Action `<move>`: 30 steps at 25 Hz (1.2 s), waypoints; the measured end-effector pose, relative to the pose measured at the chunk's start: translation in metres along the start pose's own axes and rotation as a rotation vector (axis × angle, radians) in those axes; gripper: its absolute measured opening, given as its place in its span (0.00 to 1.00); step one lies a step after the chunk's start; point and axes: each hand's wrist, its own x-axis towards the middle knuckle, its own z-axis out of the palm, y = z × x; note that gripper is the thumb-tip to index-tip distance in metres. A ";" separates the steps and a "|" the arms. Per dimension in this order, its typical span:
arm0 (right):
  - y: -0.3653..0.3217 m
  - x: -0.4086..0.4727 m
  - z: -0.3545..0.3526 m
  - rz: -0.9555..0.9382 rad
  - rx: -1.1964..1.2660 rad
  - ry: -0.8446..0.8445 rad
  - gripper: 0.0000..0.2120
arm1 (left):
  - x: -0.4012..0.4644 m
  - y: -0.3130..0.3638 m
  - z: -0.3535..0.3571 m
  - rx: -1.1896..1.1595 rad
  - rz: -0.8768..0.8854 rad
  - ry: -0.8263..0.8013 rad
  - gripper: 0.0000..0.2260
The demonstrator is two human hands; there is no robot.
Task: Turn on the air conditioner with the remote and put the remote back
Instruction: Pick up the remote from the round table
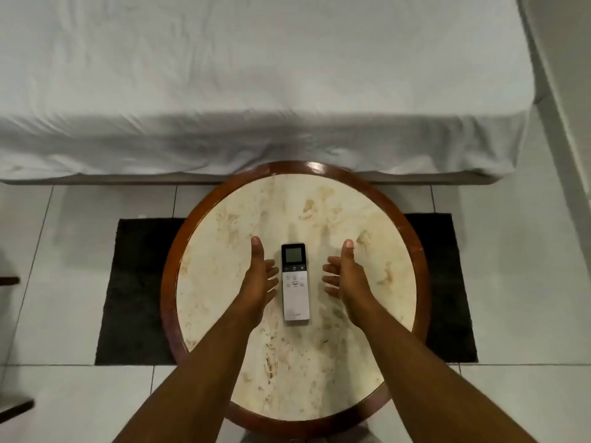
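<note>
What we cannot make out

Our forearms cover the lower part of the table (pixel 412 251) and run off the bottom edge. The bed (pixel 256 75) is cut off at the top and left. The remote (pixel 295 281) button labels are too small for us to read. Dark shapes at the left edge (pixel 12 407) are cropped beyond telling.

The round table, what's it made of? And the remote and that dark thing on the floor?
The round table looks like polished stone, maybe marble: cream top with tan blotches, inside a glossy reddish-brown rim that looks like varnished wood. The remote seems to be smooth white plastic with a small grey screen. The dark mat looks like soft fabric: matte and fuzzy, no shine.
</note>
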 end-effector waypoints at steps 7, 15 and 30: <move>0.022 0.031 0.027 0.082 -0.093 -0.021 0.32 | 0.039 -0.031 0.006 -0.051 0.040 -0.012 0.35; 0.034 0.038 0.038 0.039 -0.208 -0.014 0.18 | 0.036 -0.034 0.007 -0.078 0.060 -0.061 0.36; -0.061 -0.089 -0.023 -0.191 -0.191 -0.001 0.11 | -0.106 0.060 0.045 0.065 0.223 -0.194 0.41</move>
